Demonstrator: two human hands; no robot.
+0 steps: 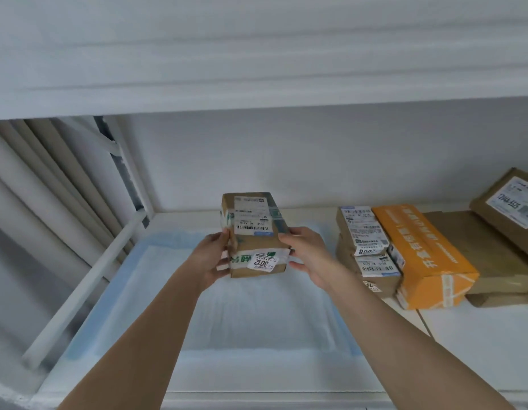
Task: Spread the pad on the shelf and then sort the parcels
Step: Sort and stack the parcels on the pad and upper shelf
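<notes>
Head view: shelf (478,335), white.
Pad (242,321): blue-edged, spread flat on the shelf's left part.
Parcel (255,235): brown box with labels, held above the pad, between both hands.
Left hand (211,260): fingers curled round the parcel's left side.
Right hand (311,257): fingers curled round its right side.
Other parcels (428,255): stacked on the shelf, right of the pad.

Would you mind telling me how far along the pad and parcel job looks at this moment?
The pad already lies spread flat on the shelf, so that step looks done. In hand: the left hand and right hand grip a brown parcel above the pad. Left: an orange parcel and several brown ones sit grouped at the right.
</notes>
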